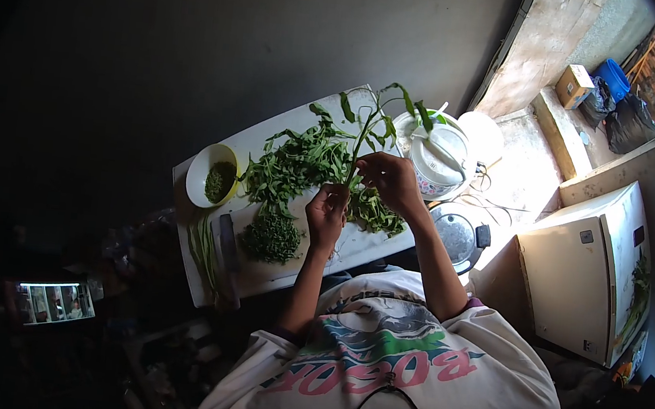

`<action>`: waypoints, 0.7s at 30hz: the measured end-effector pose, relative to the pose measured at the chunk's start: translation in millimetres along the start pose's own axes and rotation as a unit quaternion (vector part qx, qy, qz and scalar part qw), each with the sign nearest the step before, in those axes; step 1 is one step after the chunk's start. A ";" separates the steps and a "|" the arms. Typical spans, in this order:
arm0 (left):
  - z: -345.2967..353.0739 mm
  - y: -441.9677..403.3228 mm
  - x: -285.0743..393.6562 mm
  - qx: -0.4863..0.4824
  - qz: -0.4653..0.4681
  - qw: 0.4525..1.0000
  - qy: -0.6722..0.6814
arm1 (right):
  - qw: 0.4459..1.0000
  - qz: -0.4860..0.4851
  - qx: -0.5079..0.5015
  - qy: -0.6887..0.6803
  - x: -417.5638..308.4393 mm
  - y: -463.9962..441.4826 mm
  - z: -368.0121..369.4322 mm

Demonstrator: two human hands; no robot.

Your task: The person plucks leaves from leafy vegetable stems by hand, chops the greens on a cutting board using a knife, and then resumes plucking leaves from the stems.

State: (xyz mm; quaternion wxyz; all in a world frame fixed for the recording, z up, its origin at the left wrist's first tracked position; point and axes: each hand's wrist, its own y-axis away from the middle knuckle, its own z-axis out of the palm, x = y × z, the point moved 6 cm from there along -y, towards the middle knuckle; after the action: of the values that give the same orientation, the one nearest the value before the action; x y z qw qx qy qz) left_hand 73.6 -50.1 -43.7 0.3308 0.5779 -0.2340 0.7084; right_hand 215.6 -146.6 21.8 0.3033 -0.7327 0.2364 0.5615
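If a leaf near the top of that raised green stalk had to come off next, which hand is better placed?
Probably the right hand: it is higher, nearer the upper leaves of the long, leafy green stalk, while the left hand grips lower down.

Leafy stalk (pixel 362 135): you're holding it whole, green and slender, upper centre of frame | pose: it's standing nearly upright, leaves drooping rightward at its top | leafy greens (pixel 287 170): they're lying before you in a loose heap, left of centre
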 end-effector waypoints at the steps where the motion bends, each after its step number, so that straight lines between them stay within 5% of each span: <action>1: -1.2 0.0 -1.1 0.001 0.000 1.000 0.000 | 1.000 0.000 0.000 0.014 -5.4 -0.6 -1.6; 9: -4.7 0.6 5.1 0.032 -0.015 0.999 0.021 | 1.000 0.015 0.006 0.017 -0.1 -0.6 -7.2; 12: -8.5 -0.2 3.9 0.044 -0.016 0.999 0.026 | 0.992 -0.037 -0.012 0.124 10.6 -1.5 -10.8; 15: -16.9 -0.8 -2.1 0.048 -0.016 0.999 0.017 | 0.988 0.028 -0.070 0.137 34.1 3.4 -13.2; 17: -19.3 -2.0 -4.0 0.044 -0.011 0.999 0.019 | 0.950 0.054 -0.135 0.275 71.2 9.8 -8.4; 21: -19.6 -3.0 -8.5 0.049 -0.011 0.999 0.019 | 0.942 0.104 -0.131 0.290 133.1 14.4 -4.1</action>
State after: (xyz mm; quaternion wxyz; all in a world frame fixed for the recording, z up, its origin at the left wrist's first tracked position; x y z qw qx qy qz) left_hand 63.8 -35.8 -56.5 0.3139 0.5824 -0.1864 0.7263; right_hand 242.9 -160.4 -108.6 0.0625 -0.8687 0.3131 0.3788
